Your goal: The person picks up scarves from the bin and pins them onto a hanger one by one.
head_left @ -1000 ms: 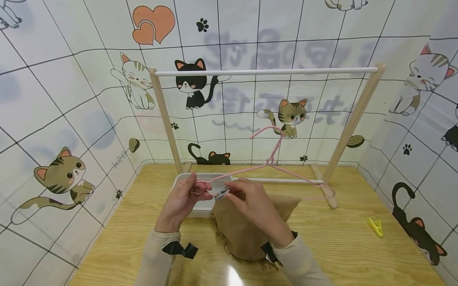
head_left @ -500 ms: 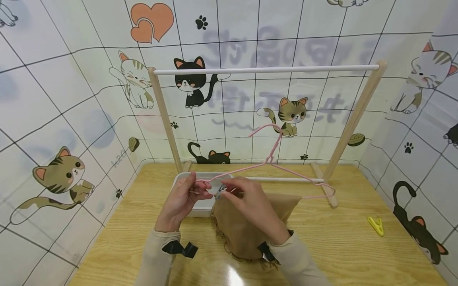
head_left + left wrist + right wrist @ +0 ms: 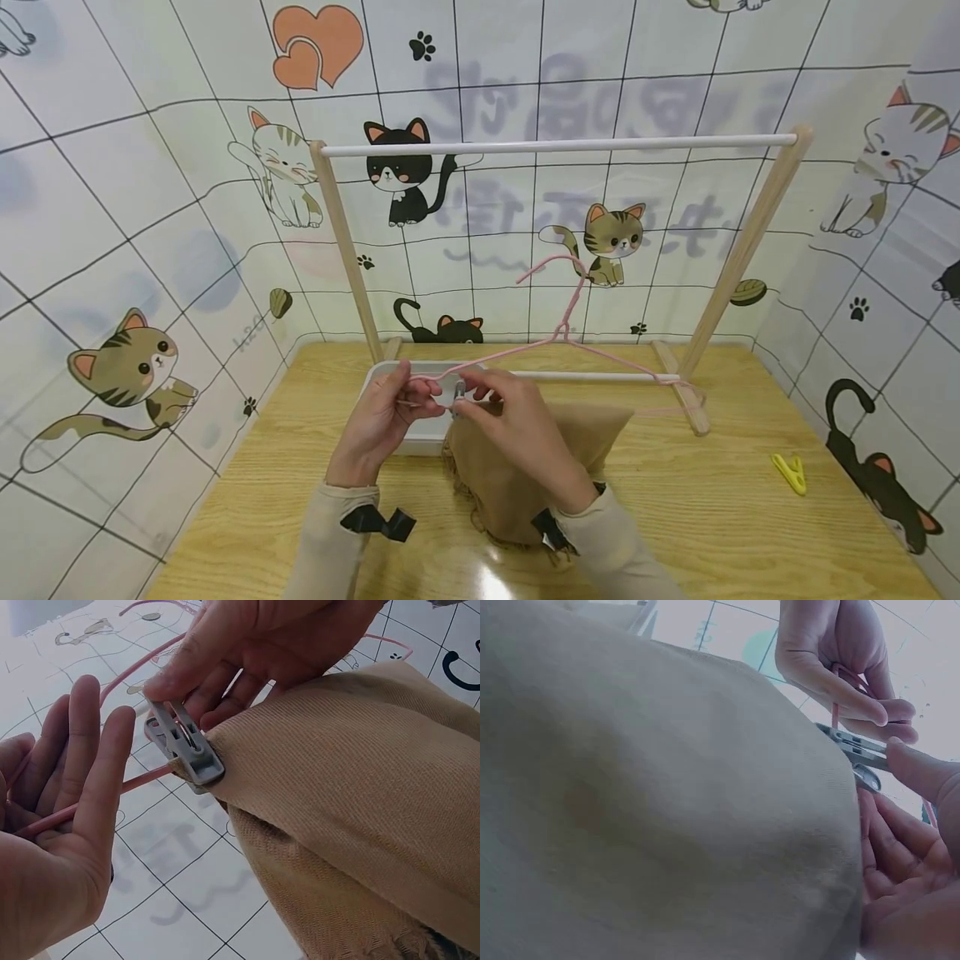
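Note:
A pink wire hanger (image 3: 517, 350) is tilted in front of the rack, and a brown fringed cloth (image 3: 495, 475) hangs from its bottom bar. My left hand (image 3: 386, 421) grips the hanger's left end, with the wire across the palm (image 3: 67, 772). A grey clothespin (image 3: 184, 746) sits over the cloth's edge and the bar, just beside the left fingers. My right hand (image 3: 521, 433) pinches that clothespin by its handles between thumb and fingers. In the right wrist view the cloth (image 3: 667, 787) hides much of the scene, while the clothespin (image 3: 859, 750) shows at its edge.
A drying rack with a white top rod (image 3: 555, 147) and wooden legs stands at the back. Behind my hands is a white tray (image 3: 420, 447). A yellow clothespin (image 3: 789, 474) lies on the table (image 3: 712, 517) at right. Cat-patterned sheets surround the table.
The right hand has turned the grey clothespin from slanted to nearly upright at the cloth's edge. The hanger's hook has shifted slightly left. My left hand keeps its hold.

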`<state>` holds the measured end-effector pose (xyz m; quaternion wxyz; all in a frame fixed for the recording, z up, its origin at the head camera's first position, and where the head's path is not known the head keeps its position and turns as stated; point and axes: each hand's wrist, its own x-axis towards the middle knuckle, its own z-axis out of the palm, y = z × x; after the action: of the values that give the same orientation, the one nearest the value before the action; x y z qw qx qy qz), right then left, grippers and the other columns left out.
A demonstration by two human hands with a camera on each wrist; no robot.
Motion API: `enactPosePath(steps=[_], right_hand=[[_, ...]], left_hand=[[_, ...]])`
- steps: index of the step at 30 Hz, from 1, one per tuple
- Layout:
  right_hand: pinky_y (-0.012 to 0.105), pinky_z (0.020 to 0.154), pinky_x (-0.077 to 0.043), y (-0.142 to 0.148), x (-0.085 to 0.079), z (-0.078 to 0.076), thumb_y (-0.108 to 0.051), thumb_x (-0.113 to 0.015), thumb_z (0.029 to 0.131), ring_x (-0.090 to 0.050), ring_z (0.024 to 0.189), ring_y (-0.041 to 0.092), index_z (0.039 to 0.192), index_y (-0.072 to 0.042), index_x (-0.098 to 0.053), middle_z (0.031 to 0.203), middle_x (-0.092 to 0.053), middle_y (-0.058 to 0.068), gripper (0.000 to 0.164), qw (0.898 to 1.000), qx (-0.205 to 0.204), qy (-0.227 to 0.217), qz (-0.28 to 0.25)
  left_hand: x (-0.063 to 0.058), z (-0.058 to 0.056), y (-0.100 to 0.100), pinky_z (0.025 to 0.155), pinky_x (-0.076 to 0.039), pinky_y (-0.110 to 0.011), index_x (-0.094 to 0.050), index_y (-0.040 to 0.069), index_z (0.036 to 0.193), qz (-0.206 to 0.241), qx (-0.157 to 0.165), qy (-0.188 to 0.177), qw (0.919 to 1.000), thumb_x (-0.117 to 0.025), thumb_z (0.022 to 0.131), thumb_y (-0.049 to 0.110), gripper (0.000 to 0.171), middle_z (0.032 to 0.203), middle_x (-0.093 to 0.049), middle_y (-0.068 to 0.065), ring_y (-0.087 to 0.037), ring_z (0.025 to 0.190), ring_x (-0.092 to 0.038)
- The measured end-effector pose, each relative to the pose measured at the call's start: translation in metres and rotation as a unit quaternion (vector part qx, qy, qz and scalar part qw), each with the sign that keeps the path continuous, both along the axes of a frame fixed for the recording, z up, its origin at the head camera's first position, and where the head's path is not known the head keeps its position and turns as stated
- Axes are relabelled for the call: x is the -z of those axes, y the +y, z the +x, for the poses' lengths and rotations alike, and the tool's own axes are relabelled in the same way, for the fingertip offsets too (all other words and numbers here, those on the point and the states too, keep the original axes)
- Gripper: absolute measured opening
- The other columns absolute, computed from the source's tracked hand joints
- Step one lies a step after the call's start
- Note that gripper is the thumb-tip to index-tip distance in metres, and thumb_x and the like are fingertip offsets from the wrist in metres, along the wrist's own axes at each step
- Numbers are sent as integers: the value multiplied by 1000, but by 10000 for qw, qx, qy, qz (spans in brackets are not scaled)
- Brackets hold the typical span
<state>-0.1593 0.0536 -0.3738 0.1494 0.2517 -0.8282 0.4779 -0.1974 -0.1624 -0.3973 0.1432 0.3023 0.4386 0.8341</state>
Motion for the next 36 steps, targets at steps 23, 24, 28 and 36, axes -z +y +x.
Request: enactPosePath(steps=[23, 24, 28, 36], right_hand=[[17, 80, -55, 78, 16, 31, -6, -80, 88, -70, 88, 8, 106, -14, -77, 98, -77, -7, 20, 9872, 1037, 1100, -513], [16, 79, -54, 84, 16, 32, -5, -80, 88, -71, 87, 8, 105, -14, -78, 97, -77, -7, 20, 9861, 1107, 1138, -481], [14, 71, -52, 105, 14, 34, -7, -80, 88, -69, 83, 5, 104, -15, -78, 92, -77, -6, 18, 9811, 1547, 1119, -305], [8, 72, -48, 147, 3, 42, -4, -80, 88, -65, 82, -5, 99, -12, -80, 91, -77, -3, 14, 9659, 2324, 1117, -238]], left_hand=[[1, -3, -7, 80, -62, -31, -81, 7, 94, 207, 19, -144, 9997, -33, 114, 26, 56, 94, -79, -4, -9, 80, -76], [1, -2, -7, 80, -62, -31, -82, 7, 94, 185, 3, -147, 9997, -33, 114, 26, 56, 94, -79, -3, -8, 80, -76], [1, -2, -8, 80, -62, -31, -81, 7, 94, 163, -15, -149, 9998, -34, 114, 26, 55, 94, -79, -3, -8, 80, -75], [1, -4, -9, 81, -62, -31, -81, 7, 95, 239, 76, -45, 9997, -34, 114, 25, 54, 95, -79, -4, -8, 81, -75]])
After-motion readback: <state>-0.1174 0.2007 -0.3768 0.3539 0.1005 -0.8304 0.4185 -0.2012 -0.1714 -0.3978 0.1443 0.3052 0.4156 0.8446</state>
